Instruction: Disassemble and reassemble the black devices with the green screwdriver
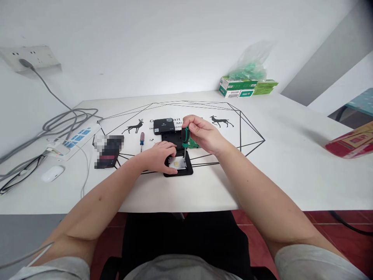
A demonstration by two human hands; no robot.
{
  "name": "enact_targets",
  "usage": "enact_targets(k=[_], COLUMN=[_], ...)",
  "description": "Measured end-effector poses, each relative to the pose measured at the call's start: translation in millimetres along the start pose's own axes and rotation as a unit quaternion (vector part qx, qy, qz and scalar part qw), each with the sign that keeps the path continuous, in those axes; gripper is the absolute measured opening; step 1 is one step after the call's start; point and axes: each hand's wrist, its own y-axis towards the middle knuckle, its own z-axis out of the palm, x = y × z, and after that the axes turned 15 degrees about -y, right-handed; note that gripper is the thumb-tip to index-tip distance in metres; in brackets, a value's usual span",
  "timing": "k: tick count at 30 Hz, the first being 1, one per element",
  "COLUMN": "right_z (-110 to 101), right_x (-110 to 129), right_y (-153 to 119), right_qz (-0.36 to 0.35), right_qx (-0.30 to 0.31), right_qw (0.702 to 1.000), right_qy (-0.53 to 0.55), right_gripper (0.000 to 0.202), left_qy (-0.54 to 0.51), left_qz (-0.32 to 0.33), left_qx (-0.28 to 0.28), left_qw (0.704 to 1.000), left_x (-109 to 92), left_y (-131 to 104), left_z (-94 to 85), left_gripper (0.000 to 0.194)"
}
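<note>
A green-and-black screwdriver (185, 137) stands upright in my right hand (205, 134), its fingers closed round the handle. The shaft points down to the right side of a silver metal plate (181, 163). That plate, with a small yellowish square on it, lies in a black square housing (189, 170). My left hand (160, 156) rests on the housing's left side, thumb at the near edge and fingers spread over the far left. Just behind are a black cover piece (169, 140), a black box with labels (163, 126) and a green circuit board (192, 144), partly hidden by my right hand.
A second screwdriver (142, 140) lies left of my left hand. Further left are a blurred dark phone-like object (112, 153), a power strip (80, 140) with coiled cables, and a white mouse (53, 174). Green-and-white boxes (237, 86) under a plastic bag (252, 64) stand at the back right.
</note>
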Motion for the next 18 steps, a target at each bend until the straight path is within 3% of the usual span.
enact_targets(k=[7, 13, 18], right_z=[3, 7, 6], right_x=[6, 5, 11], right_y=[0, 0, -4], right_qz=[-0.036, -0.063, -0.032], right_qx=[0.010, -0.030, 0.027], right_qw=[0.999, 0.998, 0.999], right_qy=[0.019, 0.000, 0.013], right_gripper=[0.038, 0.047, 0.040], left_qy=[0.009, 0.020, -0.002], left_qz=[-0.009, -0.011, -0.031], left_qx=[0.003, 0.004, 0.016], left_qw=[1.000, 1.000, 0.999], left_x=[0, 1, 3], left_y=[0, -1, -1], left_z=[-1.6, -1.4, -1.9], left_gripper=[0.043, 0.046, 0.051])
